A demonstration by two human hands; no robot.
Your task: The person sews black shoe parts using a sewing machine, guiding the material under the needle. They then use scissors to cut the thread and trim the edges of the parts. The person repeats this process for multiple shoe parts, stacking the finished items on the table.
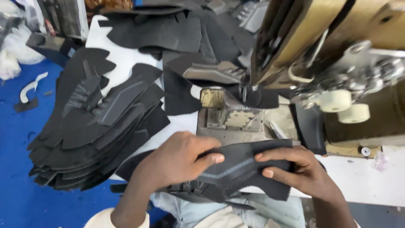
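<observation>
Black shoe-upper piece [242,166], with a pale stitched line across it, is held just in front of the sewing machine [320,50], off the white counter [363,177] and above the person's lap. Left hand [177,158] has its grip pressed together on the piece's left part, thumb on top and fingers curled under; right hand [301,169] pinches the right edge the same way, thumb lying flat on the fabric. Between the two grips the piece is slightly folded.

Beyond the grips, the needle area and metal plate [230,114] of the machine hold no piece, apart from black material lying behind the needle, so this piece looks not yet fed under the needle. Left of the left grip a tall stack of black cut pieces [93,126] lies on the counter, and more pieces [168,33] lie spread farther back. Whether those are stitched or waiting cannot be told; judging by their number, much of the work looks to be left.
</observation>
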